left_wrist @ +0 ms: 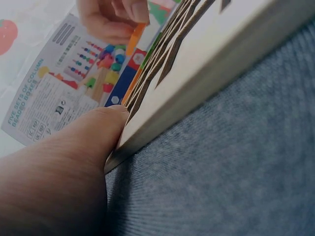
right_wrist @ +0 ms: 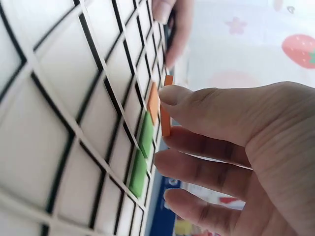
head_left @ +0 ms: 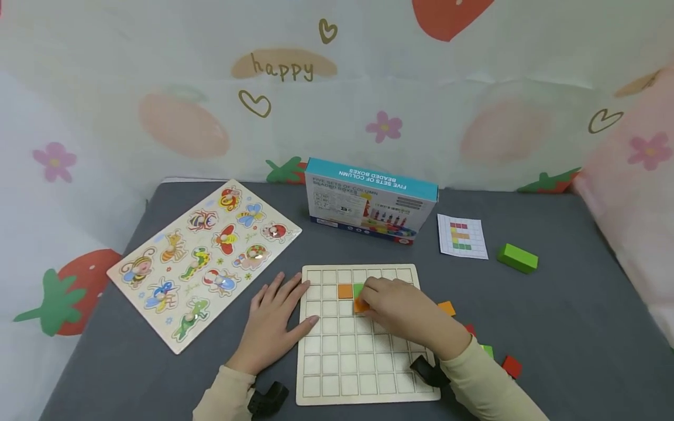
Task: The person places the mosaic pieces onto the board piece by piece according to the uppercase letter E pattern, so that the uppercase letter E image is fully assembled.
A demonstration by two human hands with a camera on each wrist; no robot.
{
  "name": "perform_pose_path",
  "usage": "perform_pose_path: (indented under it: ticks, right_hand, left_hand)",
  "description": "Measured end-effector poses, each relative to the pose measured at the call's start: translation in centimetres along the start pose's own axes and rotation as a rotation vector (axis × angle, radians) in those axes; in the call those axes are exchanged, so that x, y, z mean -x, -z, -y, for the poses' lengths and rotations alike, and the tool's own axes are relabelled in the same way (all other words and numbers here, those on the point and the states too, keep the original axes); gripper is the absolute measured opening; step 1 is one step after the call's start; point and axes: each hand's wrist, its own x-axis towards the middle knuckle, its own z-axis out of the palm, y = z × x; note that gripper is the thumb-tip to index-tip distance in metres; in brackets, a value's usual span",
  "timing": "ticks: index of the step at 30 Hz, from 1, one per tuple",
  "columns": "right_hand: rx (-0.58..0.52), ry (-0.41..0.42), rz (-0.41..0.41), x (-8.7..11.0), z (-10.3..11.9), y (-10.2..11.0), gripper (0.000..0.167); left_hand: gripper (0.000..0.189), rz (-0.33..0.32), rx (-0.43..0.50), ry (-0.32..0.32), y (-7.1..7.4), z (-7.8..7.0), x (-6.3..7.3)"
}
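A white gridded board (head_left: 330,365) lies on the table. My right hand (head_left: 396,307) is over its upper part, pinching an orange square tile (right_wrist: 166,120) between thumb and fingers, close over the grid. In the board's upper rows lie another orange tile (head_left: 344,291) and two green tiles (right_wrist: 138,173) side by side, partly covered by the right hand in the head view. My left hand (head_left: 276,318) rests at the board's left edge with fingers extended, its thumb (left_wrist: 93,130) on the rim.
Loose orange, red (head_left: 512,367) and green tiles lie right of the board, partly behind the right arm. Farther back are a pattern card (head_left: 476,228), a green block (head_left: 518,258) and a standing box (head_left: 337,202). An insect puzzle board (head_left: 179,286) lies at left.
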Motion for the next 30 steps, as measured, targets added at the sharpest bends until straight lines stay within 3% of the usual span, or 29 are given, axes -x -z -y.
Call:
perform_pose_path:
  ticks: [9,24,30]
  right_hand:
    - [0.003,0.014,0.036,-1.4,0.6,-0.7,0.018]
    - [0.0,-0.018,0.092,-1.8,1.5,-1.8,0.019]
    - [0.0,-0.003,0.077,-2.1,1.4,-1.7,0.019]
  left_hand:
    - [0.067,-0.017,-0.014,0.004,-0.1,0.3,-0.2]
    - [0.067,-0.011,0.011,0.004,-0.1,0.0,0.1]
    - [0.067,-0.022,0.015,0.002,0.0,0.2,0.0]
